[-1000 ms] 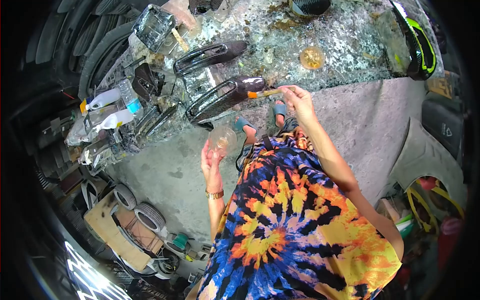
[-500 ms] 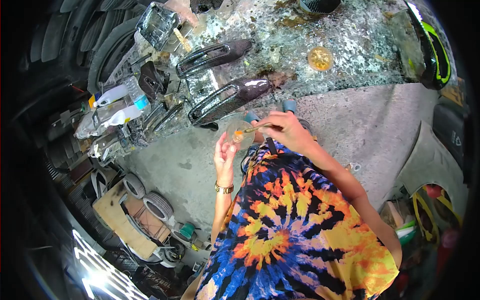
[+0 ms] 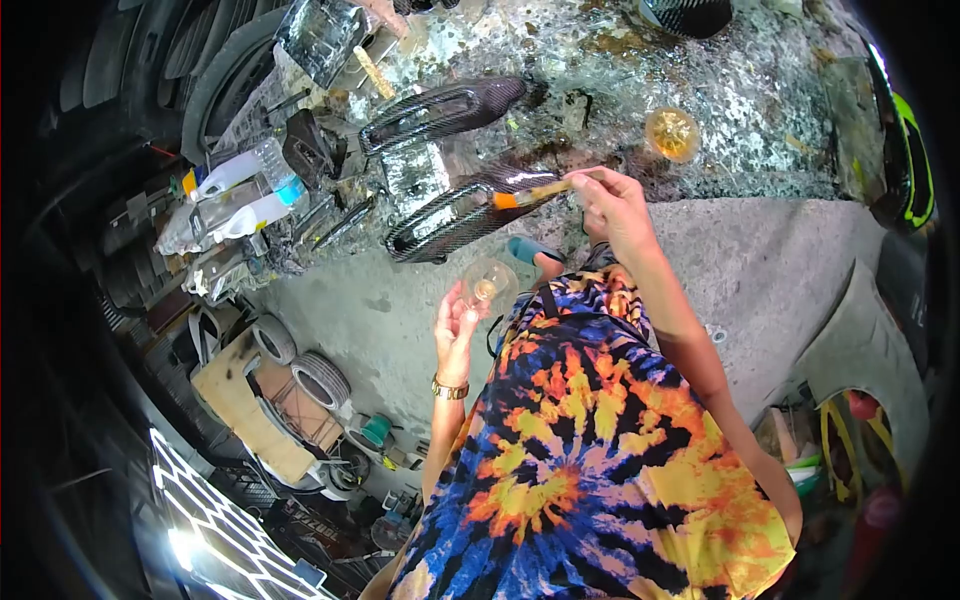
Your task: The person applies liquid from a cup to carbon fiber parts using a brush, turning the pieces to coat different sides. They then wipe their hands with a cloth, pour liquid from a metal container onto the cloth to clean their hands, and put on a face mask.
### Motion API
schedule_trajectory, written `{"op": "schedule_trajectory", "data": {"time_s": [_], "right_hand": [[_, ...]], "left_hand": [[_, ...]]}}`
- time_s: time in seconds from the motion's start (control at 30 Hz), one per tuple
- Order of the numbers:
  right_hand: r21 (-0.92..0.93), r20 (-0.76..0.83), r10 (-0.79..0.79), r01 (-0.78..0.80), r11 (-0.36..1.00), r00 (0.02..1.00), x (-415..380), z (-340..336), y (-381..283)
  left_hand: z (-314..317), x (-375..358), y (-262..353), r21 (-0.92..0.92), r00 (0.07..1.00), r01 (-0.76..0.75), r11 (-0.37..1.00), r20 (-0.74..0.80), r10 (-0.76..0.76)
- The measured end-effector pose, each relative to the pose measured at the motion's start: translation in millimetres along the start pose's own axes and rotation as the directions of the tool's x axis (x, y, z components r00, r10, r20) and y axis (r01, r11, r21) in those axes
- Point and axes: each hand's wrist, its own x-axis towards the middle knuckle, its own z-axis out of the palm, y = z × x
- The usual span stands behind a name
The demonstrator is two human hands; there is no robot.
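gripping a brush (image 3: 530,192) in right hand (image 3: 612,205), left hand (image 3: 458,322) clasping clear cup (image 3: 488,283), resin-spattered workbench (image 3: 740,110) (tyres (image 3: 322,380) below)

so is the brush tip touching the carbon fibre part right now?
Cannot tell. In the head view the brush, held in the right hand, overlaps the carbon fibre part, but contact or a gap does not show.

My work surface (image 3: 600,80), crusted with dried, glittering resin, carries two long carbon-fibre vent pieces: the upper vent (image 3: 440,105) and the lower vent (image 3: 460,205) lie near each other. A shallow amber-filled cup (image 3: 671,132) sits well apart, to their right. Squeeze bottles (image 3: 235,195) crowd the left end, beside a clear square container (image 3: 322,35). Another carbon piece (image 3: 690,14) rests at the far edge.
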Motion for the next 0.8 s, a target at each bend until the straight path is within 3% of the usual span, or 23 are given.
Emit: {"op": "schedule_trajectory", "data": {"time_s": [0.1,0.27,0.4,0.47,0.63,0.7,0.73,0.8], "right_hand": [[-0.026,-0.101,-0.048,0.046,0.999,0.994,0.0,-7.1,-8.4],[0.028,-0.001,-0.031,0.031,0.999,1.000,19.4,17.1,-22.5],[-0.120,0.014,-0.022,0.023,0.993,1.000,26.6,17.6,-33.6],[-0.315,-0.039,-0.151,0.132,0.940,0.988,12.6,21.9,-53.7],[-0.517,0.289,-0.107,0.249,0.819,0.951,-27.1,60.2,-43.1],[-0.661,0.577,-0.053,0.504,0.556,0.815,-34.8,81.2,-39.6],[-0.670,0.584,-0.041,0.511,0.538,0.810,-35.4,104.6,-24.3],[-0.747,0.605,-0.031,0.580,0.325,0.796,-33.9,108.8,-16.5]], "left_hand": [[-5.3,0.3,3.8,-0.015,1.000,0.014,1.000,0.005,-0.014],[-5.4,-0.2,5.1,-0.056,0.999,0.045,0.997,0.007,-0.045],[1.9,-5.1,13.1,-0.087,1.000,0.019,0.996,-0.004,-0.020],[3.3,-6.1,13.7,-0.097,1.000,-0.010,0.995,-0.030,0.007],[4.5,-5.6,20.8,-0.019,0.995,-0.034,0.999,-0.093,0.032],[12.0,-6.4,26.1,-0.079,0.990,-0.080,0.994,-0.121,0.070],[-5.5,-6.1,31.9,-0.125,0.988,-0.111,0.986,-0.123,0.096],[0.2,-7.0,33.9,-0.141,0.979,-0.147,0.979,-0.163,0.123]]}}
